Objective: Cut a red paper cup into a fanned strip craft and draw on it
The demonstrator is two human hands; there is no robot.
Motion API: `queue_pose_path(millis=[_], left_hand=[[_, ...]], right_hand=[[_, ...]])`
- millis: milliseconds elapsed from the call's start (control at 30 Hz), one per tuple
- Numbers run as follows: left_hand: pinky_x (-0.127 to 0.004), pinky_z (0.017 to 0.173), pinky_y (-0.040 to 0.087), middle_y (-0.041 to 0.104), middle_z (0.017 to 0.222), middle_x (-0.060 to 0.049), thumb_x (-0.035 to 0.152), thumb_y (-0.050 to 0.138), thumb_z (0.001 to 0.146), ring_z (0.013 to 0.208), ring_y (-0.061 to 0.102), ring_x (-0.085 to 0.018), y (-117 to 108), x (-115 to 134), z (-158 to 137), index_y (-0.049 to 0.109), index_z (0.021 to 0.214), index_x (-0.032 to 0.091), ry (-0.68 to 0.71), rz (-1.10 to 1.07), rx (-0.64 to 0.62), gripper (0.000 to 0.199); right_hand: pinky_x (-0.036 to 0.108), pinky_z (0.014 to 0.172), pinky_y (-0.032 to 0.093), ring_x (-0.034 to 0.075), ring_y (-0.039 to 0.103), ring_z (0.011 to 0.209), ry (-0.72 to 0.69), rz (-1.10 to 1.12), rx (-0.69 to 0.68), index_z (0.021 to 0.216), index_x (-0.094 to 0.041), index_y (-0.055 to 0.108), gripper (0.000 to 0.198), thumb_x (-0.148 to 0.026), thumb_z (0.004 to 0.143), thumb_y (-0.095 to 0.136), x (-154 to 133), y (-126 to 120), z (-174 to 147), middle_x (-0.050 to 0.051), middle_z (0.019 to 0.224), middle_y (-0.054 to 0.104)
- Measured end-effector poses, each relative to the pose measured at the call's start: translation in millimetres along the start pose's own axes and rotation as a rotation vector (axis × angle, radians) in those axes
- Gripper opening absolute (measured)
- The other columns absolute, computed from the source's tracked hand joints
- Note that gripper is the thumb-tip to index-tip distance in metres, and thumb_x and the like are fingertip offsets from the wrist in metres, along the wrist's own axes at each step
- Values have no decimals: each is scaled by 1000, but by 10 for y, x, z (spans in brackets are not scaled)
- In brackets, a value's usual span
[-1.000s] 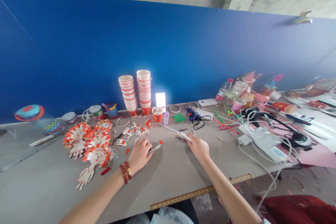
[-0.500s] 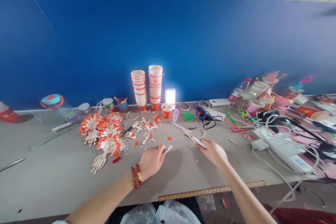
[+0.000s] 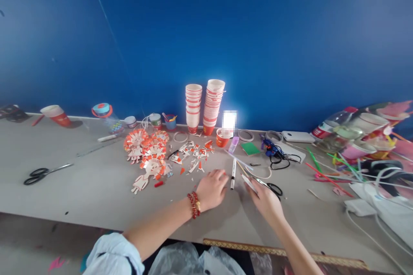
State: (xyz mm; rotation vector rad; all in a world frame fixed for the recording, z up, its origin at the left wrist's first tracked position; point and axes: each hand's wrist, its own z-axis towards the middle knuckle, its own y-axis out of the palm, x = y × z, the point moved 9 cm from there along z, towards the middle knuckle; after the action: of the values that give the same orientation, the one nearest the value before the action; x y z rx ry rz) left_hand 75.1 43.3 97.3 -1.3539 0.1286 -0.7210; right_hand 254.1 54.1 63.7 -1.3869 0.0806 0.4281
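My left hand (image 3: 212,190) rests palm down on the table, fingers stretched out and holding nothing. Just right of its fingertips a white marker pen (image 3: 233,175) with a dark band lies lengthwise on the tabletop. My right hand (image 3: 267,203) is closed on a small flat white piece (image 3: 249,183), which looks like paper or card. Close beyond that hand lie scissors with black handles (image 3: 275,189). Left of my left hand are a red cap-like piece (image 3: 158,184), white and orange paper scraps (image 3: 193,164) and paper dolls with orange fringes (image 3: 151,166).
Two stacks of paper cups (image 3: 214,107) stand by the blue partition (image 3: 155,51). A purple glue stick (image 3: 233,144), green square (image 3: 250,149) and blue glue gun (image 3: 272,149) lie ahead. Cables and a power strip (image 3: 371,200) crowd the right. More scissors (image 3: 40,176) lie left.
The marker pen has left my left hand and lies on the table. That hand has flattened out. The scissors' handles now show beside my right hand. The view has swung left.
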Motion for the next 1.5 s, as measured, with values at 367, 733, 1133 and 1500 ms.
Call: queue_pose_path(millis=[367, 733, 1133, 1500], left_hand=[[-46, 114, 32, 36, 152, -14, 36, 52, 91, 142, 29, -28, 20, -783, -388, 45, 137, 19, -88, 51, -16, 49], [-44, 112, 34, 36, 152, -12, 49, 52, 90, 141, 33, -27, -18, -790, -167, 42, 139, 23, 9, 20, 9, 57], [-38, 108, 38, 46, 144, -3, 40, 48, 94, 130, 45, -21, -223, -1052, 37, 49, 133, 31, -114, 81, 87, 40], [-44, 92, 47, 58, 106, -13, -3, 47, 81, 107, 56, -28, -524, -1443, -86, 55, 117, 18, -380, 23, 183, 42]], right_hand=[[32, 76, 52, 26, 69, 88, -20, 268, 172, 112, -19, 63, 40, -42, 97, 35, -251, 16, 103, 12, 99, 72], [31, 77, 50, 23, 67, 90, -166, 281, 129, 104, -21, 62, 29, -34, 99, 36, -651, 22, 124, 9, 107, 66], [34, 82, 50, 25, 65, 92, -152, 332, 177, 105, -19, 62, 36, -41, 101, 34, -550, 86, 138, 13, 104, 66], [34, 78, 50, 25, 65, 89, -92, 462, 225, 100, -19, 68, 33, -41, 96, 43, -531, 11, 129, 11, 99, 68]])
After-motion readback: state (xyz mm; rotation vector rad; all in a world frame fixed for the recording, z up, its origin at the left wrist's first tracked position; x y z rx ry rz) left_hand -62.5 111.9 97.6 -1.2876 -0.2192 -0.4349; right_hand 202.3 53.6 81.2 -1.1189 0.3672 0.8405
